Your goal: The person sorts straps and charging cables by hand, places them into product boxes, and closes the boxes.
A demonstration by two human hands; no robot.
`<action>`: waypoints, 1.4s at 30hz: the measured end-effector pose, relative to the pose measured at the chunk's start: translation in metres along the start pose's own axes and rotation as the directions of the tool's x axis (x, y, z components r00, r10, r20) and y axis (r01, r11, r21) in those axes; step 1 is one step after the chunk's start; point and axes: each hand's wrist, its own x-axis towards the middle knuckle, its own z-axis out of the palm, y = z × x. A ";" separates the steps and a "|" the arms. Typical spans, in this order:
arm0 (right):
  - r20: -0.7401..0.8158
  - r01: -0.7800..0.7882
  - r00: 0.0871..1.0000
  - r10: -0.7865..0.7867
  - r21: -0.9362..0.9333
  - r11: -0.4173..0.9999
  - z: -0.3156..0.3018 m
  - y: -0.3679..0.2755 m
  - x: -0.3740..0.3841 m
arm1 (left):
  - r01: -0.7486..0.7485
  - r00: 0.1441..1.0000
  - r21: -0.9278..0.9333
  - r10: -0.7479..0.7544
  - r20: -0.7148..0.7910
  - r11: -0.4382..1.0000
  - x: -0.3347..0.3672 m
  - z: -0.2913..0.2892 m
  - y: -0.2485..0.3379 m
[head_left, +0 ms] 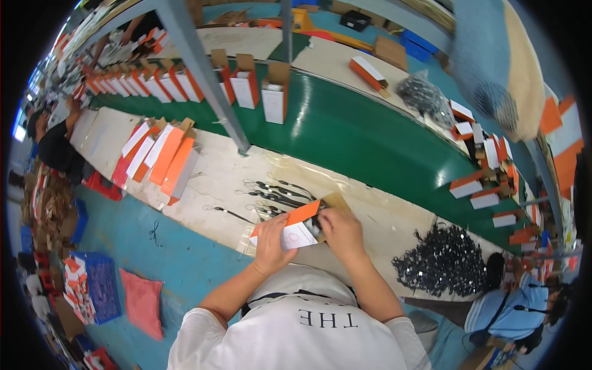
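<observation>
An orange and white carton (300, 235) lies tilted in front of me at the table's near edge. My left hand (269, 245) is closed round its left end. At the carton's open right end, where a brown cardboard flap (336, 201) stands out, my right hand (342, 233) has its fingers bent together at the opening. Something dark and a clear, shiny wrap show inside; what the right fingers pinch is hidden. Just beyond the carton, several black straps with thin loops (280, 194) lie side by side on the pale table (216, 160).
A big heap of black straps (441, 260) lies to the right. Orange and white cartons (163, 154) stand grouped at the left. Open cartons (274, 92) line the green conveyor belt (345, 126) behind a grey metal post (209, 80). Other people (515, 308) are at both sides.
</observation>
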 end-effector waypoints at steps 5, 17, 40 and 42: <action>0.457 -0.076 0.889 0.034 0.075 0.994 -0.037 0.027 -0.036 | -0.231 0.965 0.081 0.218 0.149 0.969 0.000 0.027 0.014; -0.076 -0.148 0.988 0.136 -0.178 0.973 -0.108 0.089 -0.037 | -0.258 0.959 -0.066 0.264 0.104 0.964 0.075 0.144 0.070; -0.322 -0.275 0.941 0.102 -0.554 0.786 -0.177 0.321 0.037 | 0.325 0.892 -0.007 -0.304 0.333 0.946 0.010 0.104 0.002; -0.081 -0.245 0.969 0.234 -0.167 0.955 -0.124 0.296 -0.015 | 0.446 0.849 -0.044 -0.407 0.337 0.894 -0.008 0.097 0.000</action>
